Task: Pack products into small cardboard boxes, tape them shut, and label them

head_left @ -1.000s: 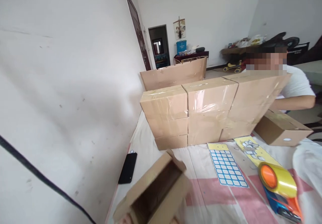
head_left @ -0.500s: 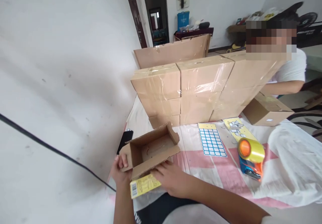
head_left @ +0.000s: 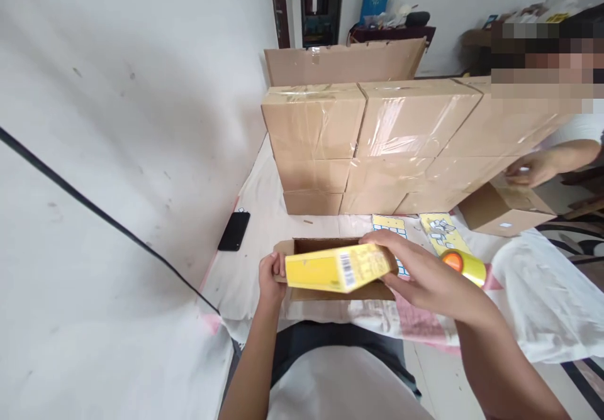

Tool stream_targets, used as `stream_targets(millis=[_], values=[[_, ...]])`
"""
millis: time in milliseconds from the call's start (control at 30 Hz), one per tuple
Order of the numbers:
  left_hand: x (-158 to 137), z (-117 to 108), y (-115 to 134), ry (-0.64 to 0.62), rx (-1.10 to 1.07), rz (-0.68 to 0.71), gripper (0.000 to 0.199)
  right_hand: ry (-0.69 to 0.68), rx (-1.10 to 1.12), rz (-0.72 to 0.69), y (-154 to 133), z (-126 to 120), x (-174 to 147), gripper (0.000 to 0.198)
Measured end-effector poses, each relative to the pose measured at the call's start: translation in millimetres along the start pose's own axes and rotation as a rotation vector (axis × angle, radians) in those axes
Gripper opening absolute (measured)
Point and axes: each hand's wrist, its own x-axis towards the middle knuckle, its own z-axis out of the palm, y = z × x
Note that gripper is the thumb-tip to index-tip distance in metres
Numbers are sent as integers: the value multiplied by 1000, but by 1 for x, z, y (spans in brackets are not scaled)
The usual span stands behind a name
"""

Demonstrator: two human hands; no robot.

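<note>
My right hand (head_left: 404,268) grips the right end of a yellow carton (head_left: 316,271) with a barcode on its side. The carton hangs tilted over an open cardboard box (head_left: 340,294) at the table's front edge and hides most of its inside. My left hand (head_left: 272,276) is closed on the flap at the left end of that box, close to the carton's left end. Some of my right fingers are hidden behind the carton.
Taped cardboard boxes (head_left: 311,124) stand stacked behind. A black phone (head_left: 234,231) lies left, by the wall. To the right are a label sheet (head_left: 389,224), a yellow sheet with cut labels (head_left: 443,231) and a tape roll (head_left: 465,266). Another person's hand (head_left: 533,167) touches a box (head_left: 507,212).
My right hand has lifted the yellow carton from the front of the cardboard box to above its opening. The box has turned level and shifted right. The co-worker's hand now shows on the other box.
</note>
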Motion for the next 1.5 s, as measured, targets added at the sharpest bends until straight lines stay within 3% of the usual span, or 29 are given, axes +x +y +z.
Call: stream_targets(millis=[133,267,400,600,767,1067,1500], values=[[-1,3,-2,-50,-71,11,54,-188,-294,89,11,18,22,35],[-5,1,2,-56,-84,15,50,-65,-457,131,21,39,33,40],[-7,-1,3,-56,-79,22,49,32,-431,73,29,43,35,43],[-6,4,0,-86,-68,0,50,-211,-518,87,38,53,41,29],[-6,8,0,-75,-64,1,49,-328,-538,168,44,66,42,20],[-5,8,1,-65,-43,-3,50,-331,-526,231,46,71,44,25],[-3,9,2,-61,-38,-9,50,-319,-516,179,49,71,43,31]])
